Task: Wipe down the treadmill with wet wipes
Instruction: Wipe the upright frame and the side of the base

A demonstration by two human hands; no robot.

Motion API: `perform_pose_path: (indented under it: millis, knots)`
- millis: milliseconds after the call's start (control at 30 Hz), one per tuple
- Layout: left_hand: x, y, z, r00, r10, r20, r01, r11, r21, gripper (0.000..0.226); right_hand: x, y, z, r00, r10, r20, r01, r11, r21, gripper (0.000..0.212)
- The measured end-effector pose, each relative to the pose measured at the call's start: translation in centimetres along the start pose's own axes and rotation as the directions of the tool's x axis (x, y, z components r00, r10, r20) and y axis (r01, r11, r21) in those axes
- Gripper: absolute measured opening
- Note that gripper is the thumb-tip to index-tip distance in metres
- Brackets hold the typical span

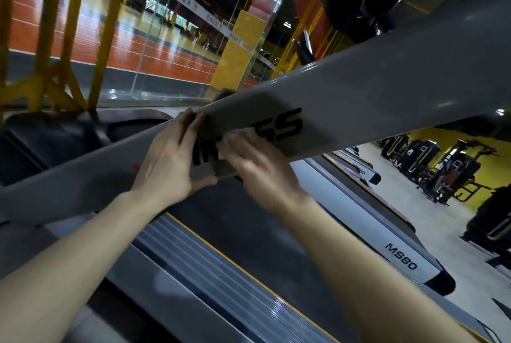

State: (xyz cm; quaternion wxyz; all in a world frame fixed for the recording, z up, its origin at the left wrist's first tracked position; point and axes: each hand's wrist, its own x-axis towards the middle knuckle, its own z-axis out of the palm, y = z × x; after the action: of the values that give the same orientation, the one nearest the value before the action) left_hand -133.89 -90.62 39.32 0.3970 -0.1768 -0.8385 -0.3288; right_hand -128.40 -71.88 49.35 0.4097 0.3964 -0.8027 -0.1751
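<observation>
Grey paint covers the treadmill beam [373,99], which slants across the view. Left grip [166,160] clasps it, fingers over the upper edge and thumb under the lower edge, probably to steady the body. Right grip [260,174], blurred, presses the white wipe [225,146] flat on the beam's face over the black lettering [287,124], likely scrubbing there. No wipe pack or bin shows.

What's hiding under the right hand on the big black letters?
A white wet wipe peeks out under the right hand, pressed on the grey treadmill beam. Most of the wipe and part of the black lettering are covered.
</observation>
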Motion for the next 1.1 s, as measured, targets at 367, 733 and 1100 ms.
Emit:
perform_pose_path:
  millis: [367,733,1100]
  knots:
    - [-1.7,-2.0,1.5,0.994,-0.103,0.02,0.101,0.991,0.093,0.13,3.3,0.0,1.4,0.995,0.034,0.088,-0.038,0.998,0.042,0.041]
    - [-1.7,-1.9,0.9,0.992,-0.128,0.021,0.125,0.988,0.086,0.127,6.3,0.3,1.6,0.996,0.083,-0.027,-0.083,0.996,0.018,0.04]
    - [-2.2,-1.9,0.7,0.994,-0.106,0.013,0.105,0.991,0.078,0.118,-2.3,-0.6,2.2,0.98,0.123,-0.158,-0.123,0.992,0.007,0.051]
